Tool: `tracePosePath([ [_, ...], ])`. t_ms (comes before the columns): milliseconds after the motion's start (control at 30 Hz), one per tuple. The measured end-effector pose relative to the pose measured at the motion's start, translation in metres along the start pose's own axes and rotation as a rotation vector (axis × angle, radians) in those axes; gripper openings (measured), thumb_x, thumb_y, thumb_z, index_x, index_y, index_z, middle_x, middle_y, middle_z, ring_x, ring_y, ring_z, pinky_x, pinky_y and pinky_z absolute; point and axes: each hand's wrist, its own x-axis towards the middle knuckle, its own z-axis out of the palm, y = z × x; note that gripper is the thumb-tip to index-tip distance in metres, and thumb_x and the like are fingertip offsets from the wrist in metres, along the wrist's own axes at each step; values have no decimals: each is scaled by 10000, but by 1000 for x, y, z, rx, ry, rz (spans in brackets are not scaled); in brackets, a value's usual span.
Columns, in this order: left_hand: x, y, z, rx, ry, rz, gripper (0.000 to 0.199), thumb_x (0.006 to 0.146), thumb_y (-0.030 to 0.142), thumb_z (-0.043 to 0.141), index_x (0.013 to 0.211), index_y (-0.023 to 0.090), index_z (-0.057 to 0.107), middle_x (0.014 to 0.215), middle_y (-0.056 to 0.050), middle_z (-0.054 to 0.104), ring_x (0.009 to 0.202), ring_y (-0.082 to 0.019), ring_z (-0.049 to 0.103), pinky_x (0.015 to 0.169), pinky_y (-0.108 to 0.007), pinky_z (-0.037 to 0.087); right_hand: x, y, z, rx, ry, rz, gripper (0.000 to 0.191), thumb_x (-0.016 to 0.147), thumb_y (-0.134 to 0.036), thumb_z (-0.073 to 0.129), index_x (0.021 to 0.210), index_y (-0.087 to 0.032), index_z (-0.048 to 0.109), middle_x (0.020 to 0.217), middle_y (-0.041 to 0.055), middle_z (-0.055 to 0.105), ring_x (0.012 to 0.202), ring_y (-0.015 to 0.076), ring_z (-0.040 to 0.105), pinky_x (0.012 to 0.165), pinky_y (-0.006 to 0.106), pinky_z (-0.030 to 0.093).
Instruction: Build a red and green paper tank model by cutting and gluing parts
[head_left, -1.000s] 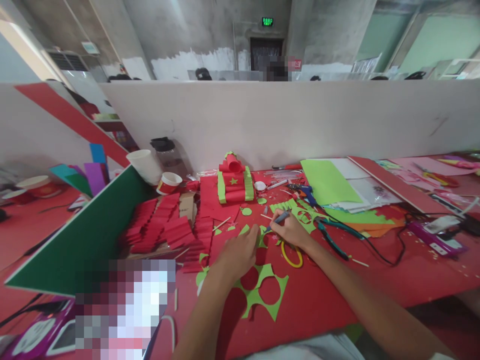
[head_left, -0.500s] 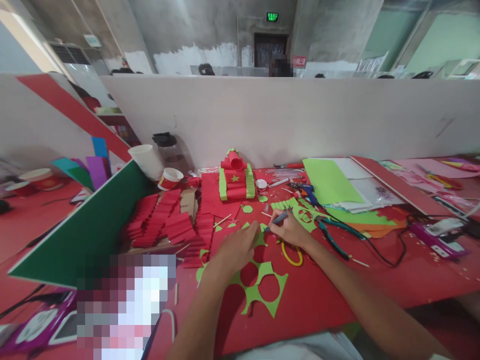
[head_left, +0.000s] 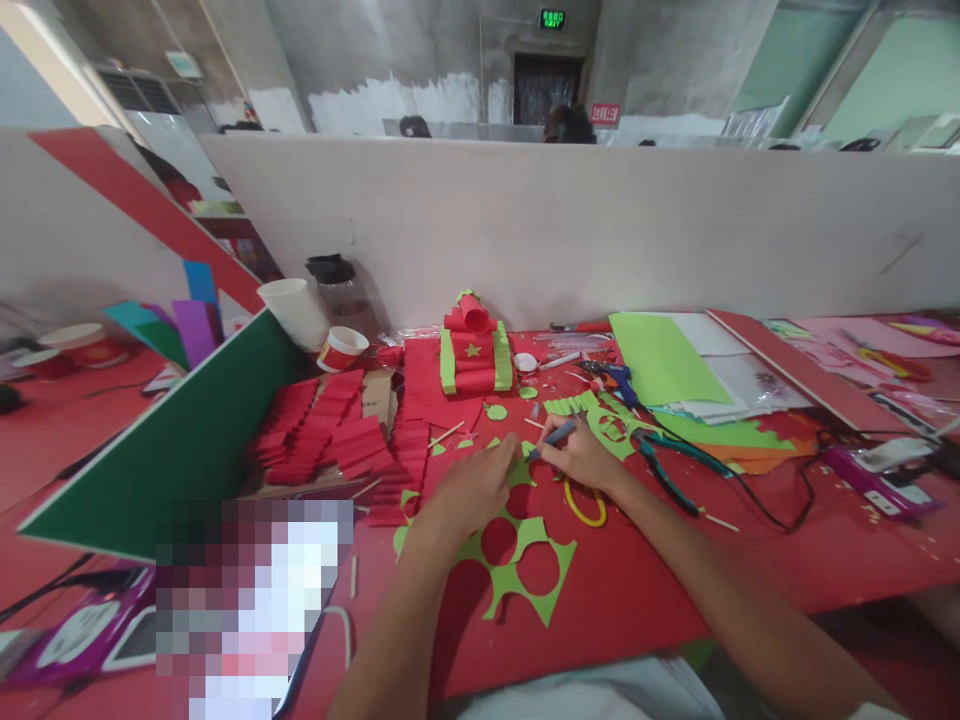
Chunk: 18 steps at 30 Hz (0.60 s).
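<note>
The right hand (head_left: 579,455) is closed round a grey pen (head_left: 561,432), its tip too small to make out beside green paper (head_left: 523,472) on the desk (head_left: 630,600). The left hand (head_left: 480,482) is bent at that paper's left side, thumb and fingertips obscure, so whether it grips cannot be told. The right hand hides part of a yellow loop (head_left: 592,518).

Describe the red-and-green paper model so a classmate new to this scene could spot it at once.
Find the red tabletop below the long whitish partition. In front of that partition, right of the white-and-red cup, sits the red-and-green paper model. Unlike the red pleated paper pieces nearby, it bears a yellow star below a rolled red tube.
</note>
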Motion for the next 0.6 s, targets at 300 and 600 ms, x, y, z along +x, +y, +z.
tracePosePath([
  [300,1,-2,2,-37,21,16,383,870,100,369,1213,254,442,1149,-89,655,1026,-231,632,823,-313,443,-1,0,0,20,-17,5,89,766,-264,604,748,-196,550,603,-43,556,557,123,517,534,230,394],
  [600,1,0,1,-3,20,0,384,863,97,383,1204,260,451,1165,-85,654,1035,-228,631,834,-313,442,-2,0,2,58,-46,25,129,793,-297,608,754,-195,539,587,-49,538,496,107,516,483,213,405],
])
